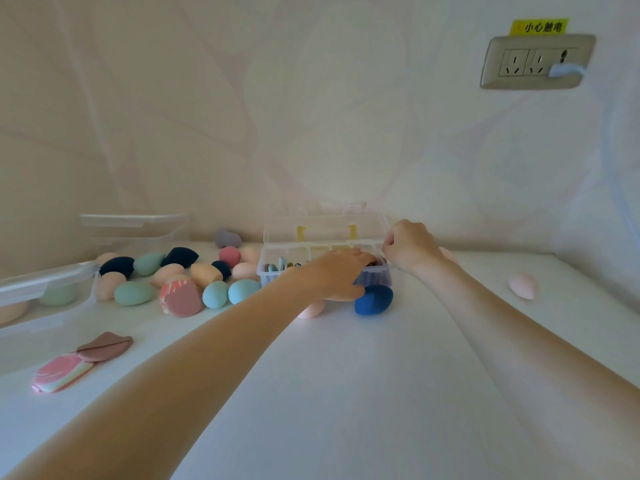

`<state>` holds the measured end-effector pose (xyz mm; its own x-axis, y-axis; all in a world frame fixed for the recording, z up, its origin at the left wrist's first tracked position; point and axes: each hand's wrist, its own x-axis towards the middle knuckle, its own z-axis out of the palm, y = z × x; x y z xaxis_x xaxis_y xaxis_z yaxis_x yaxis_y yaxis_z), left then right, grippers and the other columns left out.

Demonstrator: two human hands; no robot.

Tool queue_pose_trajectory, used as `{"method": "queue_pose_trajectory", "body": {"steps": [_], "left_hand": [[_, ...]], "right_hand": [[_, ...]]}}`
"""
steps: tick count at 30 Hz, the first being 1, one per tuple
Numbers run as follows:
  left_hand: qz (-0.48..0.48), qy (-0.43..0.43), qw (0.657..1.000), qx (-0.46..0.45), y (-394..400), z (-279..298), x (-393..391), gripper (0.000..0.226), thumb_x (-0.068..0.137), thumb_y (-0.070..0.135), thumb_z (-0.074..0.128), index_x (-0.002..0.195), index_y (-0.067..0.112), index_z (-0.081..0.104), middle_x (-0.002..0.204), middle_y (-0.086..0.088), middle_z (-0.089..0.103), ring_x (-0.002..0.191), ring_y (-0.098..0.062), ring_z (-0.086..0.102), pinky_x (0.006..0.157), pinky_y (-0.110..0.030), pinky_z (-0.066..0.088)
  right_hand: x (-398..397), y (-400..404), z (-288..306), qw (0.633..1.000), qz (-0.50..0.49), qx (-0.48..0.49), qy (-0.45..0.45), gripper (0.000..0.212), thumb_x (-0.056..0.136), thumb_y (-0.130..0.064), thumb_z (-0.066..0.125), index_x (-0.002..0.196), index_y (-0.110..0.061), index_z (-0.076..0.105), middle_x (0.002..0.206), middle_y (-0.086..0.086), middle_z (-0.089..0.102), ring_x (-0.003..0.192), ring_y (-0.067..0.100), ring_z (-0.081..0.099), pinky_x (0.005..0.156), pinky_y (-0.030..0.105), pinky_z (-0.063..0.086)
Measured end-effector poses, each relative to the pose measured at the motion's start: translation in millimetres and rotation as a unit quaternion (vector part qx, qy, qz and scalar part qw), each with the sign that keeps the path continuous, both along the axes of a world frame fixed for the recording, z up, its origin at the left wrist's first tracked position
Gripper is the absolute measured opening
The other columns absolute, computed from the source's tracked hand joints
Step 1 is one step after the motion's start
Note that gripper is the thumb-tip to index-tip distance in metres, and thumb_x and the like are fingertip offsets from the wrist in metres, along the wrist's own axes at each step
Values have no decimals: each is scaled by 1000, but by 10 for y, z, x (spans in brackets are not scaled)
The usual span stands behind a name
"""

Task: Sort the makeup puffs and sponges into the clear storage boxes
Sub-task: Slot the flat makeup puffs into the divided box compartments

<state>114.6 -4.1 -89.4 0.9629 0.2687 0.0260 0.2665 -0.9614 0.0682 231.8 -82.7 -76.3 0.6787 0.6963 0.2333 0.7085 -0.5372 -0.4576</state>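
- Looking down from the head camera, I see both bare arms stretched forward over the white desk point(346, 393) to a small clear divided box point(277, 275) with its lid point(325, 230) propped open against the wall.
- My left hand point(341, 277) lies over the front rim of that box, fingers extended into the right-hand compartments; the fingertips are hidden behind the hand and the box wall, so I cannot tell whether they have hold of anything.
- My right hand point(410, 245) is curled at the box's right rear corner, fingers pinched on the edge of the lid or rim (which of the two is hard to make out).
- Inside the box I can see a few thin upright pieces at the left, too small to identify.
- A dark blue sponge point(374, 299) sits on the desk touching the box front, just below my left hand; a pale pink sponge point(311, 309) is mostly hidden beneath my left forearm.
- Left of the box lies a loose cluster of sponges point(180, 275): navy, mint, peach, pink, light blue, plus a marbled pink puff point(181, 296).
- Near the left edge, a mauve flat puff point(105, 346) overlaps a pink-and-green striped puff point(62, 374).
- A second clear box point(45, 285) is cut off by the left frame edge, with a green and a peach sponge blurred through its wall; another clear container point(135, 230) stands behind by the wall.
- One lone pink sponge point(523, 285) rests well apart at the right.
- A wall socket point(536, 62) with a yellow label sits upper right.
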Motion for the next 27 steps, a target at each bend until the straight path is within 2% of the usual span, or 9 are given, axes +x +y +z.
{"method": "queue_pose_trajectory", "body": {"steps": [5,8,11,17,20,22,23,25,27], "left_hand": [[1,-53,999,12,-23,19,-42,51,90,15,51,139,11,37,136,-6,47,123,-25,46,99,-31,37],[17,-103,994,35,-5,34,-129,51,89,14,50,138,12,39,139,-6,45,124,-24,44,103,-31,32],[51,-130,988,64,8,67,-347,46,90,14,47,136,13,42,133,-6,47,120,-25,45,98,-30,32],[145,-133,978,75,221,51,-1167,40,89,12,45,128,18,50,126,-3,51,120,-24,47,92,-31,36],[237,-84,964,85,349,15,-1622,33,93,19,44,125,21,53,132,0,51,121,-23,47,88,-31,37],[283,-58,956,54,464,-26,-1950,30,94,22,45,122,19,56,127,-3,55,118,-25,48,90,-35,38],[304,-40,952,29,509,-47,-2119,29,93,20,46,120,19,55,124,-3,55,118,-27,47,92,-36,38],[322,34,946,0,591,-93,-2415,18,91,15,45,106,15,57,117,-6,56,97,-23,53,83,-33,44],[329,100,939,-17,619,-129,-2623,13,92,14,41,87,12,52,97,-12,59,64,-16,49,60,-27,40]], "right_hand": [[-140,-63,123,997,34,60,-36,26,85,-3,42,60,-6,46,63,9,49,63,26,44,57,31,38],[-294,-22,230,992,76,85,-45,22,86,-6,45,68,-2,57,72,12,61,69,31,56,66,37,50],[-547,49,276,986,133,93,-38,22,86,-6,47,81,4,65,82,17,69,78,34,64,73,39,54],[-1171,360,134,976,201,86,-7,22,86,-5,46,83,5,66,83,22,69,80,38,66,72,42,54],[-1566,557,-2,969,243,45,19,21,86,-4,45,82,5,64,86,20,67,71,33,63,67,40,53],[-1821,695,-99,958,284,25,30,22,87,-4,45,89,7,65,96,21,67,65,29,62,68,43,55],[-1943,753,-131,953,301,10,21,23,87,-6,47,94,5,66,96,18,67,69,28,63,71,41,55],[-2164,852,-189,941,337,-28,0,22,89,-11,52,106,-6,65,85,1,60,86,23,60,77,32,51],[-2383,942,-260,922,381,-63,2,27,90,-9,52,114,-15,63,85,-8,46,95,17,48,81,25,40]]}}
